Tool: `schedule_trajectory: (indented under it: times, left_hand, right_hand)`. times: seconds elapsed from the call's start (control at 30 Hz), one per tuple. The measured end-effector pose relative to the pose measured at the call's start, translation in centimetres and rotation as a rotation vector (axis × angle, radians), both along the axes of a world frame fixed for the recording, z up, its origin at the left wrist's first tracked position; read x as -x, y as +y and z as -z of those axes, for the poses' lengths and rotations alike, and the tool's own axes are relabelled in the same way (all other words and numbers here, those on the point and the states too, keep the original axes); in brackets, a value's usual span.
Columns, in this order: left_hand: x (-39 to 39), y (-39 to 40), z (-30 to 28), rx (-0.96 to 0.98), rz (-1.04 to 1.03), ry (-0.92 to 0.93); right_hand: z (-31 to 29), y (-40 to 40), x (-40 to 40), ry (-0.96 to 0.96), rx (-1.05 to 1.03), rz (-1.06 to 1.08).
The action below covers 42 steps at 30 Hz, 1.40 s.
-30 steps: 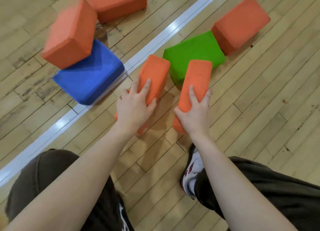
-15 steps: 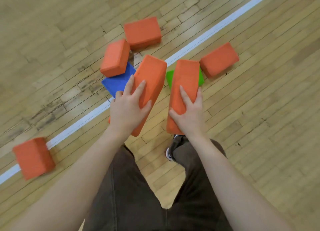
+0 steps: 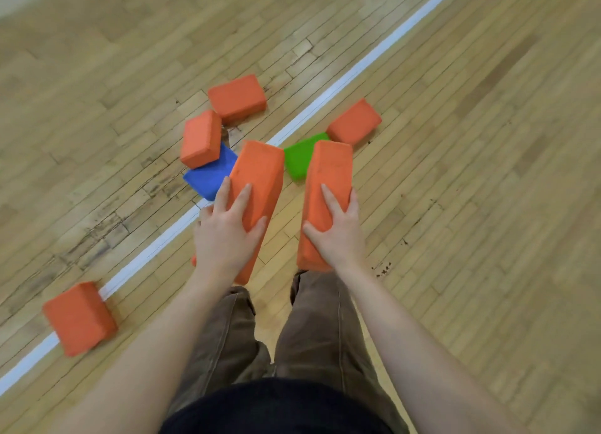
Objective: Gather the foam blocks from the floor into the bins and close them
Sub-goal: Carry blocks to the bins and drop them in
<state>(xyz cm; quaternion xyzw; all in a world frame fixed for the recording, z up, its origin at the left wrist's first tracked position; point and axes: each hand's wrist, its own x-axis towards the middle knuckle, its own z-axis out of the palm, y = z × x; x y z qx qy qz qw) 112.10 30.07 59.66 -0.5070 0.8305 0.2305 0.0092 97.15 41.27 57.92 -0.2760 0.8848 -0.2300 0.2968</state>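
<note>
Near left: 1 lone orange block (image 3: 79, 318) lies on the floor against the white floor line (image 3: 357, 72). Centre left, farther off: 2 orange blocks, the tilted orange block (image 3: 200, 138) resting on a blue block (image 3: 209, 176), the far orange block (image 3: 237, 98) just behind it. The left hand (image 3: 227, 235) grips 1 long orange block (image 3: 258, 186), fingers curled over its top, clear of the floor. A green block (image 3: 300, 158) shows between the held pair. The right hand (image 3: 338, 232) grips a second long orange block (image 3: 328, 186) likewise. Far right, 1 right orange block (image 3: 354, 121) touches the green one. No bin is in view. Judgement: carry phase; hold both blocks firmly and level, locate the bin before releasing, and step clear of the floor cluster. 6 blocks remain to collect.
</note>
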Motion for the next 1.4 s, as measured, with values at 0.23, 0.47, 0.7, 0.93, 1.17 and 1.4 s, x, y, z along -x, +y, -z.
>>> schedule_trajectory:
  times: [0.23,0.47,0.7,0.93,1.17,1.4]
  left_hand:
    - [-5.2,3.5,0.2,-0.055,0.392,-0.002]
    - [-4.0,13.2,-2.4,-0.112,0.916,-0.004]
    - [-1.1,31.4,-4.2,-0.147,1.427,0.016]
    - [0.7,51.1,-3.9,-0.228,1.729,0.014]
    - [4.2,63.1,-5.7,-0.253,1.732,0.069]
    - [12.0,69.3,-6.3,-0.235,1.597,0.149]
  right_hand:
    - [-0.3,9.7,-9.1,-0.014,-0.004,0.412]
    - [-1.8,24.0,-20.7,-0.001,-0.004,0.949]
    - [-2.9,37.1,-29.7,0.011,0.007,1.519]
    - [-3.2,51.5,-33.3,0.066,-0.035,1.871]
    - [-5.7,64.1,-30.1,0.125,-0.026,1.941]
    - [-7.5,73.4,-18.8,0.208,0.073,1.797]
